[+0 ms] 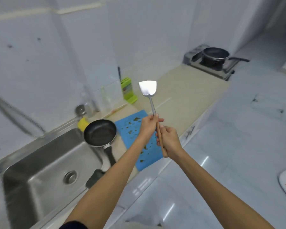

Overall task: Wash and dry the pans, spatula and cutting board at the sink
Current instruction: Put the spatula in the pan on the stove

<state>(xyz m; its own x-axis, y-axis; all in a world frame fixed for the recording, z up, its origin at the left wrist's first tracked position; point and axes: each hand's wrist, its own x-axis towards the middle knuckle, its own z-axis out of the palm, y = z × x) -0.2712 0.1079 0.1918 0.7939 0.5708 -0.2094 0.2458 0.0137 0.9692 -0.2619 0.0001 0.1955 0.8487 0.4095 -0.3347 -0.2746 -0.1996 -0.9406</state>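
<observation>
The sink (pixel 40 171) is lying left of the hands, the bench (pixel 185 100) stretching beyond them. A blue cutting board (pixel 130 134) flecked with green scraps is lying under the hands, a black frying pan (pixel 99 132) sitting just left of them at the sink's edge, and a second pan (pixel 215 54) far ahead-right. Both hands are gripping the spatula (pixel 148 90), blade up: the left hand (pixel 149 126) is gripping higher on the handle and the right hand (pixel 169 141) is gripping lower.

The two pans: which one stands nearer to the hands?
The frying pan at the sink's edge, beside the blue cutting board. The other pan sits far off on the stove.
</observation>
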